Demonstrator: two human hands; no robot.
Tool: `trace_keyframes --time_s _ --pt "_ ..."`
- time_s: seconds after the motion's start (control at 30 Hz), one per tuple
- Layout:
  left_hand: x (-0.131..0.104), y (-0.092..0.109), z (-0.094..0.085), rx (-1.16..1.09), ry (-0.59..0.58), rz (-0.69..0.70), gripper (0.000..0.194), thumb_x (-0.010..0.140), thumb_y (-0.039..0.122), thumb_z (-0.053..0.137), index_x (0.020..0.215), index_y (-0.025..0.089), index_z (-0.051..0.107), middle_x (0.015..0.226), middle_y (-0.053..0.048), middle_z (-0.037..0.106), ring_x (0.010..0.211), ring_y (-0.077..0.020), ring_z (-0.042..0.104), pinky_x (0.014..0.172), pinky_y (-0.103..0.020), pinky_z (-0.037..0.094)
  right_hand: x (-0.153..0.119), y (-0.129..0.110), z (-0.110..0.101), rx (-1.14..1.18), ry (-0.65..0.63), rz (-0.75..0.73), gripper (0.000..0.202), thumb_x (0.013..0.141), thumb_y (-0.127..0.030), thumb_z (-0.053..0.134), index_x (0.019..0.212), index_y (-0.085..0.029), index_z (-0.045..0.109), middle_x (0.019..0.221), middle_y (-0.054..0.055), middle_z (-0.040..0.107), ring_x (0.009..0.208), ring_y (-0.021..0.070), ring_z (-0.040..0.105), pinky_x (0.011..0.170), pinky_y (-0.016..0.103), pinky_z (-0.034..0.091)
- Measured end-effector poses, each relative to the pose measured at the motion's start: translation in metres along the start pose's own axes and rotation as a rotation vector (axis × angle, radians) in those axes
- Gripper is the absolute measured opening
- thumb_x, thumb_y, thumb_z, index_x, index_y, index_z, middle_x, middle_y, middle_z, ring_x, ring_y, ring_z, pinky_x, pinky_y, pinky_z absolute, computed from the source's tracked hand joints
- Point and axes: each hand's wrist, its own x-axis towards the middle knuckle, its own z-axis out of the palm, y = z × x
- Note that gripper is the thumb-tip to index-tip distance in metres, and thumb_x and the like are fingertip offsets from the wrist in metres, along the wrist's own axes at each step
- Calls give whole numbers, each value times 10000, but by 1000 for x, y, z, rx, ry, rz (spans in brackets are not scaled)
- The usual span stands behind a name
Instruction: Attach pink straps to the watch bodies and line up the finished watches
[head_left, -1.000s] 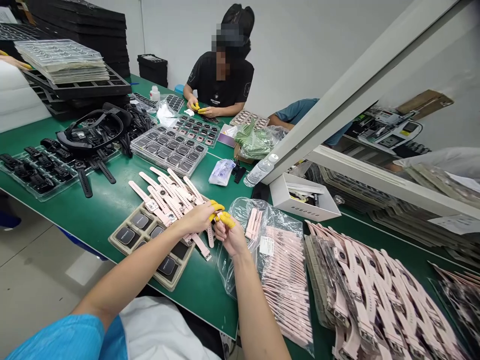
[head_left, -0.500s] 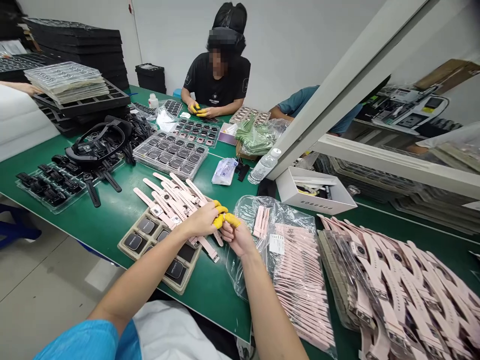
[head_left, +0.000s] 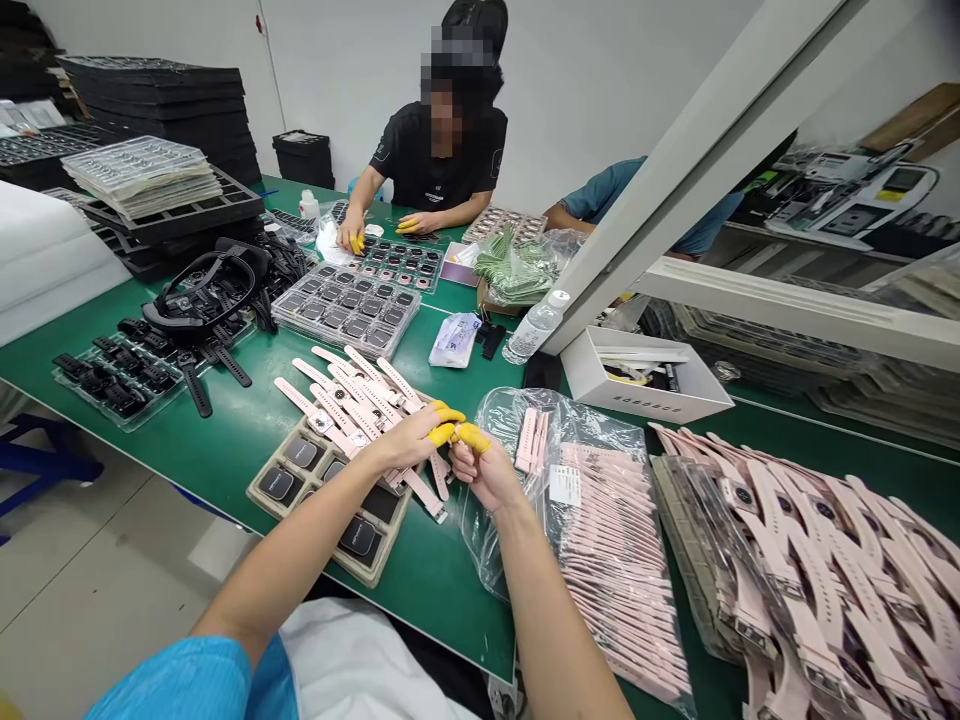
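Note:
My left hand (head_left: 420, 436) and my right hand (head_left: 484, 465) meet fingertip to fingertip, both wearing yellow finger covers. Their fingers are pinched closed around a small pale piece, mostly hidden, that I cannot make out. Beneath and beside my left hand lies a pile of watches with pink straps (head_left: 341, 400), some straps reaching past its wrist. Under my left forearm is a beige tray (head_left: 271, 505) holding square dark watch faces (head_left: 277, 484). Close to my right hand lies a clear plastic bag (head_left: 491, 410) of pink straps (head_left: 615, 540), with a few loose straps (head_left: 532, 440) near its top.
More pink-strapped watches (head_left: 825, 560) lie over stacked trays at right. A white box (head_left: 645, 385) and a water bottle (head_left: 536, 328) stand behind. Clear trays of watch faces (head_left: 345, 308) and black-strapped watches (head_left: 120, 370) are at left. A co-worker (head_left: 450, 150) sits opposite.
My hands stay together with only slight finger movement; the view has shifted a little. The co-worker's hands have parted, one now reaching to the tray in front.

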Motion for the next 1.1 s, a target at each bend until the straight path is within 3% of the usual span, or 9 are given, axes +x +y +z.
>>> trace_keyframes --time_s 0.13,0.23,0.37,0.53,0.7,0.8,0.9,0.97,1.1 --pt "1 0 3 -11 46 -12 420 1003 252 521 1409 183 604 1358 -147 659 1267 -261 644 1118 -437 534 1 -2 -1 -184 88 -188 515 787 -688 773 794 -235 530 549 -66 484 438 90 375 431 231 318" --pt "2 8 -8 135 57 -43 472 985 167 486 1451 148 563 1371 -165 674 1271 -266 657 1106 -434 544 0 -4 -6 -437 92 -271 524 817 -748 707 845 -241 576 561 -50 511 463 125 422 454 267 349" --pt "-2 24 -50 374 5 -127 528 949 97 501 1472 154 545 1386 -137 691 1273 -246 667 1085 -371 542 -3 -7 -11 -705 6 -323 427 915 -659 603 905 -233 628 604 -31 544 521 153 459 513 291 366" --pt "-21 34 -110 658 -193 -216 276 1002 211 520 1190 165 716 1131 -116 767 1053 -254 716 916 -338 548 -5 -5 -7 -1098 -74 -397 279 934 -421 547 759 -215 613 674 10 624 618 167 515 603 300 349" --pt "-55 41 -138 718 -285 -252 238 998 243 507 1043 181 733 956 -90 739 889 -225 681 774 -296 487 -17 -9 10 -1116 -244 -378 260 898 -300 551 653 -216 556 687 19 639 649 163 523 618 287 364" --pt "-76 49 -140 557 -381 -373 215 985 246 508 1073 204 699 882 -44 724 772 -200 647 679 -276 453 -31 -13 20 -977 -484 -96 226 891 -314 578 687 -219 581 695 12 686 570 146 544 542 266 386" --pt "-91 53 -129 438 -513 -328 212 948 178 515 1025 210 711 980 -47 724 833 -192 652 738 -277 466 -40 -13 25 -890 -711 212 139 860 -325 656 779 -214 633 731 26 751 475 137 585 456 250 393" --pt "-96 50 -116 523 -528 -249 253 944 140 501 1013 205 736 1027 -73 697 880 -207 641 814 -307 468 -41 -12 26 -950 -749 286 154 828 -293 693 720 -210 620 656 28 734 418 137 579 416 243 372" --pt "-101 31 -93 741 -446 -144 286 990 148 474 1048 197 750 1051 -110 644 952 -248 603 918 -388 456 -40 -12 24 -1013 -679 300 213 791 -292 745 636 -205 625 572 30 696 383 154 578 397 248 356"
